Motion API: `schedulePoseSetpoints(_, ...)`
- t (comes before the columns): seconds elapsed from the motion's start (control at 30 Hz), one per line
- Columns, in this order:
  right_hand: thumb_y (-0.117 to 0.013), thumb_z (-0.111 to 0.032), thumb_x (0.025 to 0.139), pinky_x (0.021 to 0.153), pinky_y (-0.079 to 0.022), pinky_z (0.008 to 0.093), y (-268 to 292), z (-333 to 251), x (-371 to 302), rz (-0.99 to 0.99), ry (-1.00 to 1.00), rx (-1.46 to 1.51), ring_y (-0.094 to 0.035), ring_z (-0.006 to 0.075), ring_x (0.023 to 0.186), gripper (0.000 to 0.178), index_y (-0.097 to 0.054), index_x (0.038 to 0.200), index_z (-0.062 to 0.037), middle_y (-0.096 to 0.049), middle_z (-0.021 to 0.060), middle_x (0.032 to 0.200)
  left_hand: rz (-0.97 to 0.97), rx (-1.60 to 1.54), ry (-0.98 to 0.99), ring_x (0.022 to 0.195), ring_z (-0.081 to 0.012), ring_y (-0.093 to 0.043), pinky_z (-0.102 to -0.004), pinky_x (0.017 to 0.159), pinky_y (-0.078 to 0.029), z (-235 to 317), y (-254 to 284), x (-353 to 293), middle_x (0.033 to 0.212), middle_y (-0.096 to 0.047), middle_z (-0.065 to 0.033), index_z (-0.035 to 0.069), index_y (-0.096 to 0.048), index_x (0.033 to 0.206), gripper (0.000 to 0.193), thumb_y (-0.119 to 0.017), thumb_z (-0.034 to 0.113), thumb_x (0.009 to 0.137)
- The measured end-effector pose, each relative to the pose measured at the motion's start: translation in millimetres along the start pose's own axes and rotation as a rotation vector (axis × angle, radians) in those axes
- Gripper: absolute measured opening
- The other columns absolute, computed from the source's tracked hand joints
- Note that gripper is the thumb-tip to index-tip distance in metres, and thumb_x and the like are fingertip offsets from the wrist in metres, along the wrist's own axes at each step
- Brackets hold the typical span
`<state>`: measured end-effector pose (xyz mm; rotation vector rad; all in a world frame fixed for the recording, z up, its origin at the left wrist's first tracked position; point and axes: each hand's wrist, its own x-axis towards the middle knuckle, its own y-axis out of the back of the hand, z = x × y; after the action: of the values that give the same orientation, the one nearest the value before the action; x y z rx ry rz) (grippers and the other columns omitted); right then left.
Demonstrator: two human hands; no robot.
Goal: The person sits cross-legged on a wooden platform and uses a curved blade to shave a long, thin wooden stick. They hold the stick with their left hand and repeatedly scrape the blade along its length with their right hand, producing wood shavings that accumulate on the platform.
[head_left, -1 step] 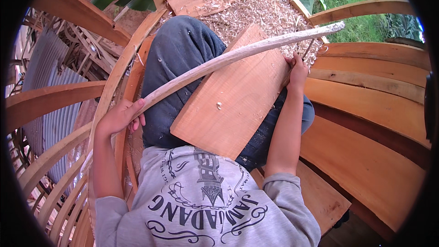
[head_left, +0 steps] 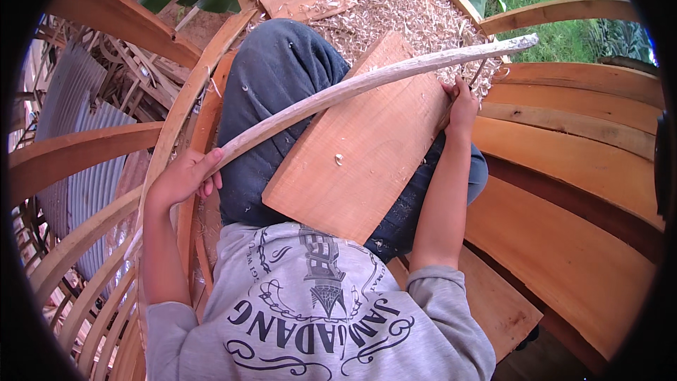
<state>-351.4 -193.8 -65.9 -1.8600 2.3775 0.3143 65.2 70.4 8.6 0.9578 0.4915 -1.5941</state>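
Note:
My left hand [head_left: 189, 178] is closed around the lower left part of a long, curved, pale stick [head_left: 317, 103]. The stick rises across my lap to the right, and its far end sticks out past my right hand. My right hand [head_left: 462, 104] is closed on a slim dark tool [head_left: 480, 68], whose thin end shows just below the stick. Its kind is not clear, though it looks like a knife. Under the stick, a broad flat wooden board [head_left: 352, 162] lies slanted over my legs. A small curled shaving [head_left: 338, 160] rests on that board.
Wood shavings [head_left: 423, 7] are heaped beyond my knees. Curved wooden ribs [head_left: 169, 127] stand at the left, with corrugated metal sheets [head_left: 99, 190] outside them. Long planks [head_left: 564, 233] form a wall at the right. Another board [head_left: 493, 303] lies beside my right elbow.
The stick has shifted slightly to the right, its far end a little farther out. My right hand has moved very slightly right with the tool. Both hands keep their hold.

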Motion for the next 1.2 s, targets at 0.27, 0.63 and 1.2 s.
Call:
schedulePoseSetpoints(0.27, -0.058, -0.017, 0.087, 0.068, -0.043, 0.0259, 5.7, 4.1, 4.3, 0.029, -0.007, 0.084, -0.064, 0.0176, 0.076, 0.024, -0.050, 0.066, -0.0084, -0.054, 0.0013, 0.068, 0.450, 0.519, -0.265, 0.070, -0.0218, -0.053, -0.0337, 0.066, -0.044, 37.5, -41.2, 0.0, 0.076, -0.055, -0.0109, 0.001, -0.052, 0.089, 0.048, -0.073, 0.040, 0.072)
schedulePoseSetpoints(0.63, -0.056, -0.020, 0.087, 0.086, -0.049, 0.0319, 26.9, 7.7, 16.3, -0.035, -0.167, 0.327, -0.067, 0.0268, 0.085, 0.026, -0.047, 0.065, -0.0106, -0.068, 0.0219, 0.083, 0.437, 0.539, -0.423, 0.068, -0.0201, -0.052, -0.0293, 0.065, -0.042, 48.9, -51.3, 4.2, 0.076, -0.054, -0.0104, -0.001, -0.059, 0.094, 0.027, -0.071, 0.012, 0.074)
schedulePoseSetpoints(1.2, -0.061, -0.019, 0.088, 0.049, -0.033, 0.0273, 3.4, -18.8, -24.7, 0.266, 0.329, -0.234, -0.043, 0.0072, 0.054, 0.024, -0.055, 0.071, -0.0020, -0.047, -0.0010, 0.057, 0.396, 0.243, -0.217, 0.056, -0.0058, -0.035, -0.0235, 0.049, -0.029, 31.5, -49.4, 23.0, 0.061, -0.039, 0.0059, -0.003, -0.057, 0.093, 0.052, -0.051, 0.049, 0.092)
